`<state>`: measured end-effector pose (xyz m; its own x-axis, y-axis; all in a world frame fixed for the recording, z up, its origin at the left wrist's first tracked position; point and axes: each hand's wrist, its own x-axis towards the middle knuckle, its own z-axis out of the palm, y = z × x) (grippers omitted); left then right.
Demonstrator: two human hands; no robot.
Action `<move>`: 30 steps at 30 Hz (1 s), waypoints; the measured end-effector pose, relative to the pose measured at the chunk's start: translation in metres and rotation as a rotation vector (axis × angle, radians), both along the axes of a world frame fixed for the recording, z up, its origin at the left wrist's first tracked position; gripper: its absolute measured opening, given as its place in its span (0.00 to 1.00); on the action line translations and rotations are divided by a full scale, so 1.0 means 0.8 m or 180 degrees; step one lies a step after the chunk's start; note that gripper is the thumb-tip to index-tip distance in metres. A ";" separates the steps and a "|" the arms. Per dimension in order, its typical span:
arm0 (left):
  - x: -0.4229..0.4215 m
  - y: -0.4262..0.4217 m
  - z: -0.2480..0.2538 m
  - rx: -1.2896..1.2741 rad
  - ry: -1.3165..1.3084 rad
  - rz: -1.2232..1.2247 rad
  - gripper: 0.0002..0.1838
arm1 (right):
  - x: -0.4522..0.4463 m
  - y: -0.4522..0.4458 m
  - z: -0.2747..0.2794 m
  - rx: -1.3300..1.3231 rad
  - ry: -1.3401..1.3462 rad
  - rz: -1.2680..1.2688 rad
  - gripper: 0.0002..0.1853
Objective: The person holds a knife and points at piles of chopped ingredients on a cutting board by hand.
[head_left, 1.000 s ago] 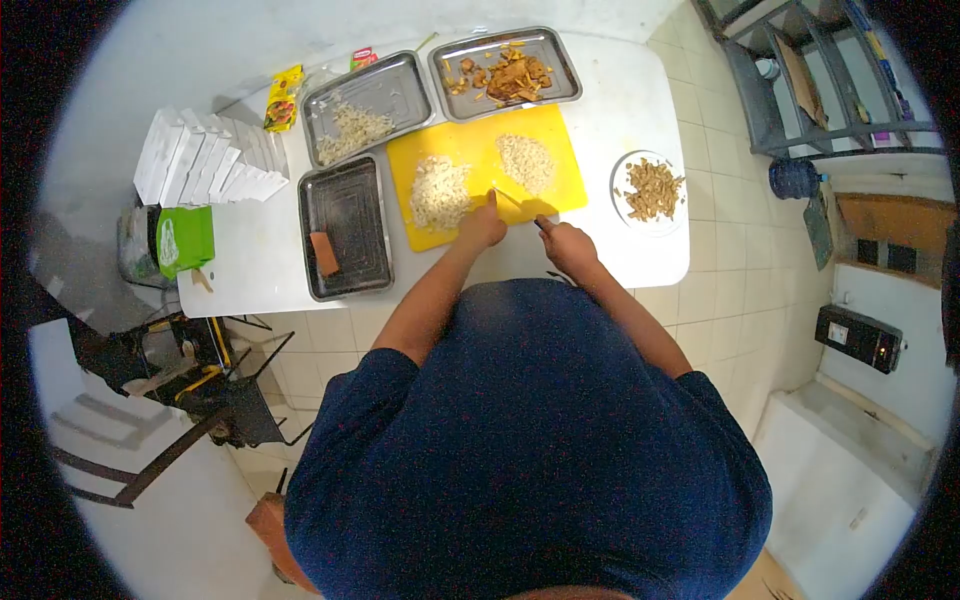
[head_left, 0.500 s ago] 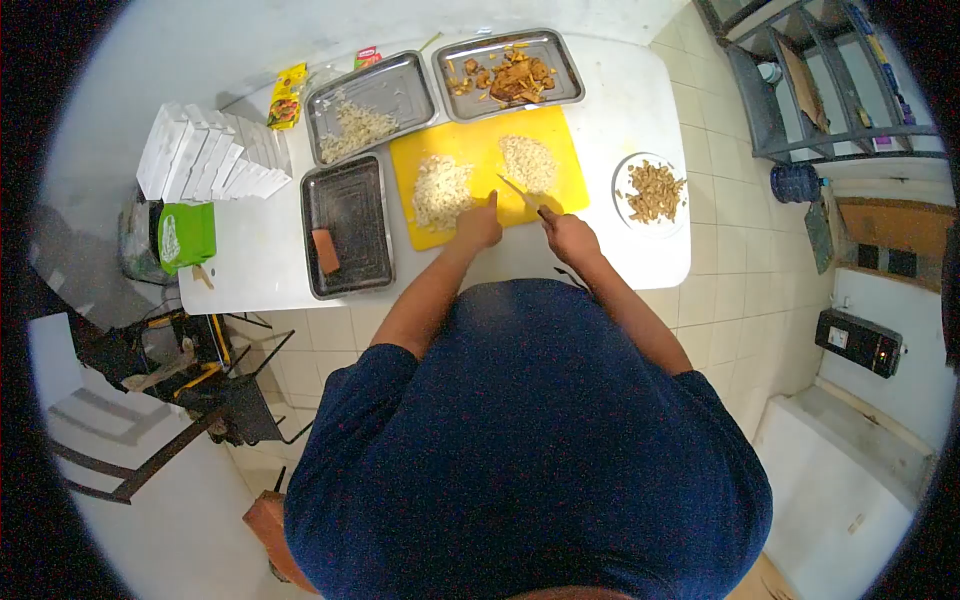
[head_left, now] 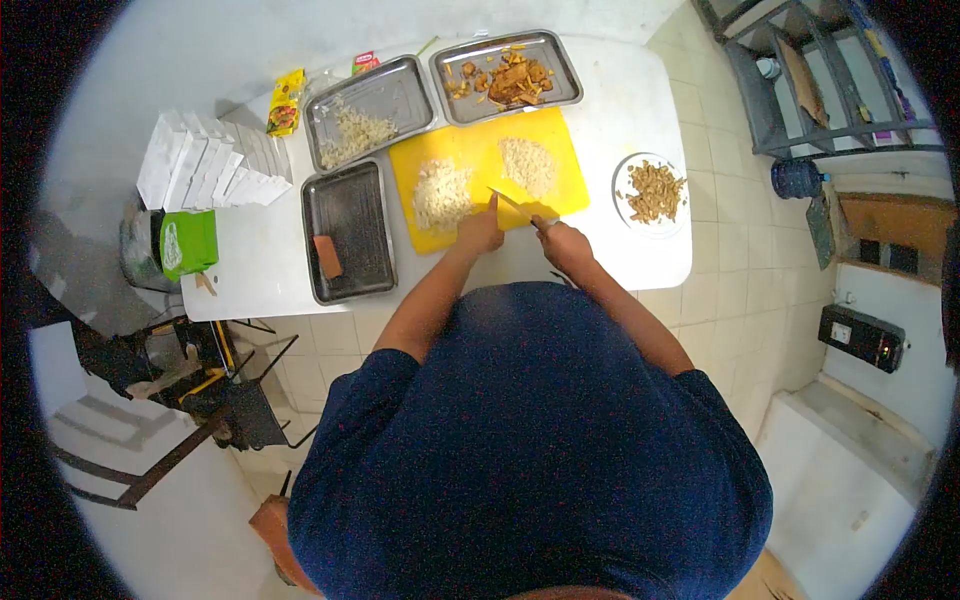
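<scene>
My right hand (head_left: 566,246) is closed around the handle of a knife (head_left: 511,203), its blade pointing up and left over the yellow cutting board (head_left: 485,150). One finger of my left hand (head_left: 481,230) stretches up close to the blade; whether it touches cannot be made out. The other left fingers are bent and partly hidden. A heap of pale chopped pieces (head_left: 442,195) lies on the board's left side, just beyond my left hand. Farther right on the board is a flatter pile of finer pale bits (head_left: 528,166).
Behind the board stand a metal tray with pale pieces (head_left: 355,135) and another with browned food (head_left: 515,82). A dark tray (head_left: 350,215) at left holds a reddish-brown block (head_left: 327,257). Right lies a plate of brown pieces (head_left: 655,194). White boxes (head_left: 205,165) stand far left.
My right hand has moved slightly left and down with the knife. The blade now lies closer to my left finger, its tip farther left. Both piles look the same.
</scene>
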<state>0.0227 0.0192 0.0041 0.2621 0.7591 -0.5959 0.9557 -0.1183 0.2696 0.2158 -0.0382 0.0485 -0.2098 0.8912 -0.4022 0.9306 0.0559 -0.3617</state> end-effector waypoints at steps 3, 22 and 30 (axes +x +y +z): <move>-0.004 0.003 -0.007 -0.0073 -0.0054 -0.0034 0.48 | -0.005 0.011 0.006 -0.0046 0.0111 -0.0050 0.21; -0.017 0.002 -0.040 0.0271 -0.0400 -0.0143 0.48 | -0.001 0.001 0.000 -0.0092 0.0490 -0.0319 0.20; -0.011 -0.006 -0.015 0.0326 -0.0232 -0.0138 0.45 | 0.000 -0.006 0.042 -0.0515 0.0764 -0.0527 0.20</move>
